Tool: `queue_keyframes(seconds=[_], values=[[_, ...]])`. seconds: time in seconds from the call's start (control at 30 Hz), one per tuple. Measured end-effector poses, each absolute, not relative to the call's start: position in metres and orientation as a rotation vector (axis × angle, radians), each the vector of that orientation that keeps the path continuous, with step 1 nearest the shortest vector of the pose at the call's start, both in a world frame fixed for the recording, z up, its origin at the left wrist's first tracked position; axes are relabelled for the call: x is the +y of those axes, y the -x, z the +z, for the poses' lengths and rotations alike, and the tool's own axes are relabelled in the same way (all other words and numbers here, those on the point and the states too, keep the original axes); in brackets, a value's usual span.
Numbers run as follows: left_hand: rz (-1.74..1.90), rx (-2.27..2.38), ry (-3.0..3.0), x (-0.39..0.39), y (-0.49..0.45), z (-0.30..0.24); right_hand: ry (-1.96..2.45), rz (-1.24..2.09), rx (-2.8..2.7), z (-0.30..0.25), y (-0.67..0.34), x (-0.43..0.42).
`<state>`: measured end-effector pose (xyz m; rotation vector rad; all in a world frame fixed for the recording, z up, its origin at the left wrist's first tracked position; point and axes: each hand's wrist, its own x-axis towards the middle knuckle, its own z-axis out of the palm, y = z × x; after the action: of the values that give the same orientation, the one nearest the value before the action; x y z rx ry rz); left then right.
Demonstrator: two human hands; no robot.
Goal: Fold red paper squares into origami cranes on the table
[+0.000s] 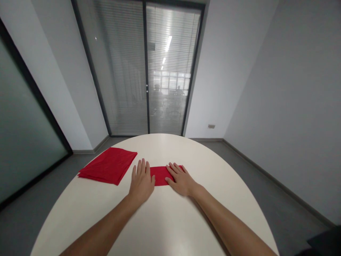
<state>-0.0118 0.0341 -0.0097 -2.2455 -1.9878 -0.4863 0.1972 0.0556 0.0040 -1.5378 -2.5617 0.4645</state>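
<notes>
A small red cloth [160,175], its visible part a narrow rectangle, lies flat on the table in front of me. My left hand [141,182] rests at its left end, palm down with the fingers stretched out. Over the right end lies my right hand [181,179], also palm down, fingers spread and covering part of the cloth. Neither hand grips anything. To the left of my left hand, a larger stack of red cloths [108,165] lies flat near the table's left edge, its layers showing at the corners.
The round white table [165,224] fills the foreground. Beyond it stands a glass partition with blinds [128,78] in a dark frame. Grey-white walls [293,89] rise on both sides, and a wall socket [211,126] sits low at the back. Something dark [325,243] shows at lower right.
</notes>
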Motion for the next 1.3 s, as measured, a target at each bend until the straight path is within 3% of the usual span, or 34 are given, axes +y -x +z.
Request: queue_keyframes(seconds=[0.1, 0.2, 0.37, 0.7, 0.83, 1.0, 1.3], values=[[-0.665, -1.72, 2.469, 0.031, 0.005, -0.007, 1.53, 0.45, -2.562, 0.006, -0.195, 0.054], [-0.576, -1.627, 2.718, 0.03, 0.0, -0.012, 1.528, 0.436, -2.579, 0.007, -0.194, 0.053], [-0.383, -1.742, 2.673, 0.03, -0.001, -0.02, 1.579, 0.447, -2.583, 0.008, -0.196, 0.054], [-0.327, -2.051, 2.37, 0.037, 0.017, -0.022, 1.755, 0.466, -2.565, 0.004, -0.218, 0.062], [-0.506, -1.986, 2.258, 0.039, 0.024, -0.019, 1.74, 0.426, -2.549, 0.002, -0.218, 0.06], [-0.776, -1.558, 2.601, 0.031, 0.016, -0.011, 1.687, 0.334, -2.561, 0.007, -0.215, 0.057], [-0.742, -1.701, 2.616, 0.03, 0.016, -0.008, 1.517, 0.22, -2.618, 0.024, -0.207, 0.043]])
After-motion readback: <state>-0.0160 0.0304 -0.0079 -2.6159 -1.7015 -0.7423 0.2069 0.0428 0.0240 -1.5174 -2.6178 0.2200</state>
